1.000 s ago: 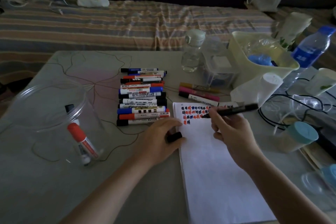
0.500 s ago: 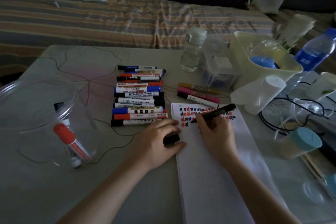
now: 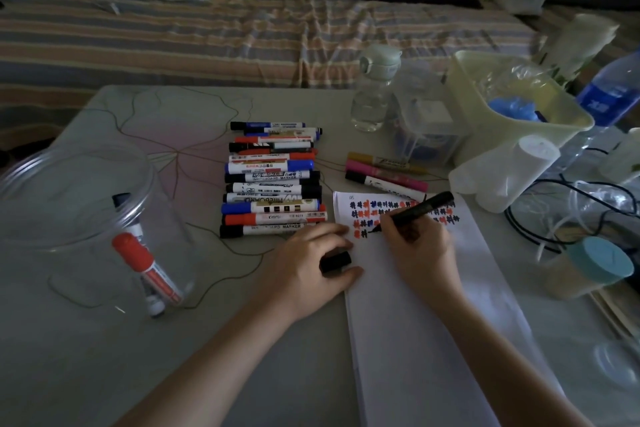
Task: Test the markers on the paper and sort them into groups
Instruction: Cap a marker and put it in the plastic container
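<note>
1. Black marker (image 3: 415, 213): I have it pinched between thumb and curled fingers of my right hand (image 3: 420, 253), barrel slanting up and to the right, tip down on the paper (image 3: 415, 305) at the left end of the lowest row of test marks (image 3: 398, 215). A short black stroke sits under the tip.
2. Cap (image 3: 335, 261): black, held in my left hand (image 3: 311, 267), fingers curled round it. That hand rests at the paper's left edge and seems to steady it.
3. Test marks: rows of black, red and blue scribbles across the top of the sheet; the rest of the sheet is blank.
4. Step in hand, as I judge it: testing this marker, stroke just begun.
5. Row of markers (image 3: 272, 180): about a dozen, capped, lying side by side just left of the paper, mixed black, blue and red.
6. Three more markers (image 3: 386, 173): yellow, pink and a white-barrelled one, lying apart just above the paper's top edge.
7. Clear jar (image 3: 86, 218): far left, well apart; a red marker (image 3: 145, 267) and at least one more stand inside.
8. Next move, my reading: lift the tip, bring cap and marker together, press until seated, then lay it with its group. Which group it belongs to I cannot tell yet.
</note>
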### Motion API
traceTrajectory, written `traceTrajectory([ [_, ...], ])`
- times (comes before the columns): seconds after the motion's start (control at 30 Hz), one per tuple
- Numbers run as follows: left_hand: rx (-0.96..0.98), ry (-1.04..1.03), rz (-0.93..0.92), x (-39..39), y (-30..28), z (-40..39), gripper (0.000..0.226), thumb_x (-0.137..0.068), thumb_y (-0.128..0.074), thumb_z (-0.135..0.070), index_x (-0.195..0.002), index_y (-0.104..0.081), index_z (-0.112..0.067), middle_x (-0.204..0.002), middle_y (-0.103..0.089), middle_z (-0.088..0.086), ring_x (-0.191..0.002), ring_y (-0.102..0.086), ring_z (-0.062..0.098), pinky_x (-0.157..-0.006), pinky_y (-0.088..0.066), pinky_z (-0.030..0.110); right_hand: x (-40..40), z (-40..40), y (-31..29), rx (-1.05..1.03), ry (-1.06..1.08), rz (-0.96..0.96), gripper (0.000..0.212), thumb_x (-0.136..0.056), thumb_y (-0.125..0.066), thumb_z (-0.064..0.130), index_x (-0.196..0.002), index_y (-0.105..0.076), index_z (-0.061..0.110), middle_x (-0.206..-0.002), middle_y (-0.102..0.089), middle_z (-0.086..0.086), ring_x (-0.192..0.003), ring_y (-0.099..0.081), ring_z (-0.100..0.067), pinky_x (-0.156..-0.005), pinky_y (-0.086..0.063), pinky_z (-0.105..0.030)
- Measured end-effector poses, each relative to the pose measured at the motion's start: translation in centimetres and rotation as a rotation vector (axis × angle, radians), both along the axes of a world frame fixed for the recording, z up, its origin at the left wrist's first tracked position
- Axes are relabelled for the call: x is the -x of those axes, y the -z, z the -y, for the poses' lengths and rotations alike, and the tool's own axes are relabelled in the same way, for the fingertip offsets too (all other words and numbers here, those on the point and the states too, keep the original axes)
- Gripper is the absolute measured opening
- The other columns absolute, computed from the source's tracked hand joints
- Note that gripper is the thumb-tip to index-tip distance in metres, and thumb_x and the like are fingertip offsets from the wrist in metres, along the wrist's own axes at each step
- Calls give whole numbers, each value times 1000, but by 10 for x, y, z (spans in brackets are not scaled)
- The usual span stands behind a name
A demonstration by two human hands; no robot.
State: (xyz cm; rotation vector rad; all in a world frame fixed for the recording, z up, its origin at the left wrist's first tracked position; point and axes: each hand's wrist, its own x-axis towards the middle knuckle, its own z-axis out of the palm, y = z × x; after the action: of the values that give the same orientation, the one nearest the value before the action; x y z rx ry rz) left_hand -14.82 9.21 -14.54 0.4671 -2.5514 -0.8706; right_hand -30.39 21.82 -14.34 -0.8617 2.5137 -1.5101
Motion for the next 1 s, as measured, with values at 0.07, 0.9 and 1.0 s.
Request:
traceTrajectory([
  [0.07,0,2,-8,0,0,0,47,-75,-61,-61,-110,-69,-30,-129,-55,-23,-118,-48,-6,-97,-34,9,0,-1,0,-22,-17,10,13,-86,-70,36,-86,-72,24,-74,-71,7,-69,-65,-3,-59,-50,-19],
  [0.9,-3,6,-46,0,-1,-1,37,-81,-66,-49,-110,-70,-27,-129,-56,-19,-119,-49,-3,-97,-44,17,-1,3,4,17,18,13,13,-85,-71,32,-80,-71,21,-70,-70,5,-70,-64,-7,-56,-48,-19],
  [1.0,-18,6,-76,0,0,1,24,-82,-70,-39,-101,-72,-24,-119,-59,-16,-108,-55,-2,-91,-49,21,1,3,1,36,44,40,19,-85,-70,34,-76,-70,17,-65,-69,1,-60,-62,-11,-49,-45,-23],
])
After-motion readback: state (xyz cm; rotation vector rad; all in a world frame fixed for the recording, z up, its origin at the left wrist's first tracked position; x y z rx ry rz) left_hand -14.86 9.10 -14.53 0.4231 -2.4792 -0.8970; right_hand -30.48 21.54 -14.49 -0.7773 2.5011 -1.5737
